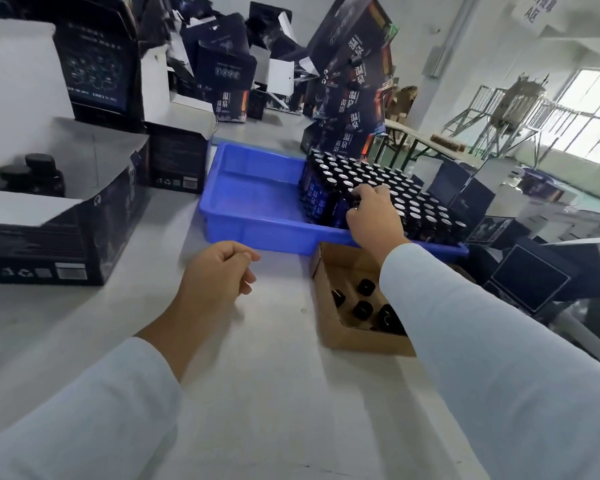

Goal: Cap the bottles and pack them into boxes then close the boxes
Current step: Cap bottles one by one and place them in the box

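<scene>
While the bottles wait in rows, it all turns on one reach:
Table: white table (278,375) carries the lot; a blue tray (257,216) sits across its far middle, a brown cardboard box (357,341) at the right edge, just in front of the tray.
Bottles: dark uncapped bottles (388,181) stand upright, packed into the tray's right end, long axes vertical; loose black caps (362,308) lie in the brown box.
Open box: a dark printed box (59,237) near the left edge holds capped bottles.
Right hand: right hand (374,220) is nearer, fingers curled down round a bottle in the near-left rows.
Left hand: left hand (219,271) hovers mid-table, loosely curled, holding nothing.
Next: probably a straight lift upward, then a cap from the box below the wrist.
</scene>
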